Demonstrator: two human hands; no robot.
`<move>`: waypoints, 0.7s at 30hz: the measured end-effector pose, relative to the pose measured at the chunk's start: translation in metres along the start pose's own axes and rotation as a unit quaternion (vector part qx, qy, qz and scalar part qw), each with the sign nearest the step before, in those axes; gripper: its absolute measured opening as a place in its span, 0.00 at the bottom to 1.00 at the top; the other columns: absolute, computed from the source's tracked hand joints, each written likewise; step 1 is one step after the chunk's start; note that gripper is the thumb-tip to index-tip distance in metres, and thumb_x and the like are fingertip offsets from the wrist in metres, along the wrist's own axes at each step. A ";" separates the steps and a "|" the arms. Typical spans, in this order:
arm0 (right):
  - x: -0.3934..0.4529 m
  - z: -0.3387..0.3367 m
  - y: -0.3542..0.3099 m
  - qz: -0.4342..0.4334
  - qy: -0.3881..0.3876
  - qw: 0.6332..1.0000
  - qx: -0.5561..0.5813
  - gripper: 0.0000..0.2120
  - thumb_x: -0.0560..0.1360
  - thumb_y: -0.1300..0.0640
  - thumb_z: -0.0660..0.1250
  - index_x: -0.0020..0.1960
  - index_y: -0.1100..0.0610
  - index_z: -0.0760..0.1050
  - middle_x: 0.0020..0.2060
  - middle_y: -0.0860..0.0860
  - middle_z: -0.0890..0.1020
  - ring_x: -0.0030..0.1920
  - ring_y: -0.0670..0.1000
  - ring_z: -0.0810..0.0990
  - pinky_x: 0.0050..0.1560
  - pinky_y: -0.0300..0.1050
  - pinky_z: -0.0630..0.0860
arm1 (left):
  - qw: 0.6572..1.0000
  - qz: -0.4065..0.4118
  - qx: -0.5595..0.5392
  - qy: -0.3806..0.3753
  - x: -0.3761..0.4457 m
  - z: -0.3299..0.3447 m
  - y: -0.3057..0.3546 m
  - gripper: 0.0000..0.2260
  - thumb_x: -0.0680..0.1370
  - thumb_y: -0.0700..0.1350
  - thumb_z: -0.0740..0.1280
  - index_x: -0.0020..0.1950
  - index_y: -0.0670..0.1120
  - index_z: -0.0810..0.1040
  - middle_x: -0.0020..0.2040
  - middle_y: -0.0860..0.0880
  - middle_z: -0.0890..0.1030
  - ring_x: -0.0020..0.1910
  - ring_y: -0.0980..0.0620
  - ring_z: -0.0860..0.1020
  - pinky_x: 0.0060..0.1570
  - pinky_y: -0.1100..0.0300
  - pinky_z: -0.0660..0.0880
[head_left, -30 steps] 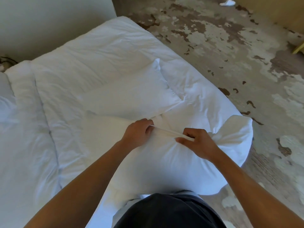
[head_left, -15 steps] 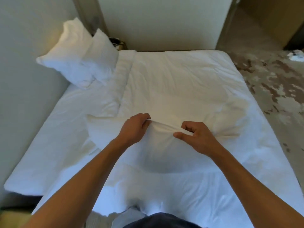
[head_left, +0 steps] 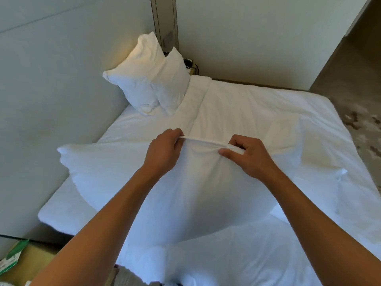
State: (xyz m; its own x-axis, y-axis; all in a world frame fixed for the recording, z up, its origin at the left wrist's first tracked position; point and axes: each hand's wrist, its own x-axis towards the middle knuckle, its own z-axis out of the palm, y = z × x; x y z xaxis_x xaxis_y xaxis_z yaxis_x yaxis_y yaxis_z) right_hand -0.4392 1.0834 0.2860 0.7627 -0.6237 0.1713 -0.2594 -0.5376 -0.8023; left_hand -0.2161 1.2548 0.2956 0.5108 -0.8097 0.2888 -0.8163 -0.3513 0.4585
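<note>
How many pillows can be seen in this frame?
3. A taller pillow and a shorter pillow lean in the far left corner; the near pillow is gripped by the left hand and right hand. Bedding may hide more.

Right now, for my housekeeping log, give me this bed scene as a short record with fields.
held item: white-cased pillow, over the bed
left hand: pinches the pillow's top edge
right hand: pinches the same edge, fabric stretched between the hands
bed cover: white duvet, spread out
propped pillows: two, far left corner, against the wall
floor: patterned carpet, right
</note>
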 end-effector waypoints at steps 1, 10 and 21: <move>0.006 0.015 0.004 0.016 -0.007 1.000 -0.011 0.18 0.73 0.38 0.76 0.39 0.49 0.75 0.32 0.47 0.78 0.31 0.42 0.74 0.33 0.35 0.69 | 1.000 -0.007 0.000 -0.007 0.000 0.003 -0.015 0.07 0.84 0.46 0.61 0.52 0.47 0.78 0.44 0.47 0.78 0.42 0.44 0.78 0.43 0.49 0.76; 0.012 0.161 0.072 0.190 -0.113 0.960 -0.174 0.15 0.77 0.42 0.73 0.38 0.45 0.73 0.32 0.45 0.76 0.36 0.50 0.76 0.34 0.44 0.67 | 0.976 -0.111 -0.032 -0.183 -0.043 0.079 -0.149 0.10 0.85 0.51 0.61 0.55 0.48 0.80 0.46 0.49 0.74 0.48 0.42 0.80 0.43 0.55 0.71; 0.024 0.185 0.088 0.229 -0.032 0.904 -0.359 0.23 0.79 0.34 0.66 0.46 0.54 0.83 0.44 0.51 0.80 0.51 0.57 0.81 0.44 0.47 0.75 | 0.963 -0.125 0.008 -0.241 -0.011 0.093 -0.221 0.15 0.82 0.54 0.64 0.65 0.49 0.73 0.60 0.43 0.72 0.46 0.38 0.81 0.42 0.54 0.74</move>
State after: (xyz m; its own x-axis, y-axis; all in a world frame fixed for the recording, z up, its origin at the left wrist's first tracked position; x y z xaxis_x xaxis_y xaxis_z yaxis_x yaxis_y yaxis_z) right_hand -0.3341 1.1263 0.1142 0.5044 -0.8525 -0.1372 -0.8572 -0.4752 -0.1986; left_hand -0.0661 1.2978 0.1128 0.5104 -0.8219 -0.2529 -0.6910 -0.5670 0.4484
